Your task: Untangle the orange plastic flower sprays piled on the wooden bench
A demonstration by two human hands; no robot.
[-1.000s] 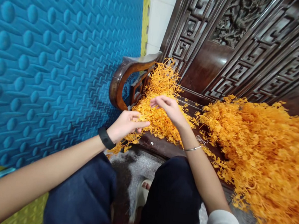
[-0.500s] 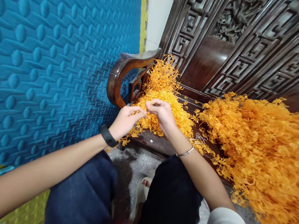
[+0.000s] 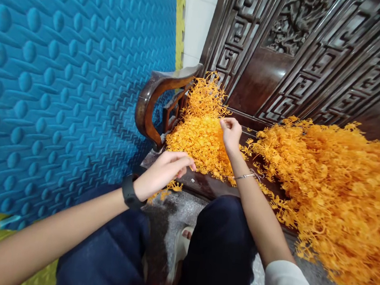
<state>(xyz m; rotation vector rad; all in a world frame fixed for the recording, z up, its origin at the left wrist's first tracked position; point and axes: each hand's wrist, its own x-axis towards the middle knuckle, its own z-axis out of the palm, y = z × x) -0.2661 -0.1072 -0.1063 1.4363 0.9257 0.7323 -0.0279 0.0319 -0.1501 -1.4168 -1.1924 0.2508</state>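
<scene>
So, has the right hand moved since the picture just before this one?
Yes. Judged against the curved wooden armrest, the right hand has moved rightward and slightly up in the view, farther from it.

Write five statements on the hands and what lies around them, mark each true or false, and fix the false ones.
1. The left hand has a black band at its wrist. True.
2. The right hand and the left hand are clasped together. False: they are apart.
3. The larger orange pile is at the right of the picture, the smaller orange pile nearer the middle. True.
4. The bumpy mat at the left is red. False: the bumpy mat is blue.
5. In the picture, the curved wooden armrest is to the left of the smaller orange pile. True.
</scene>
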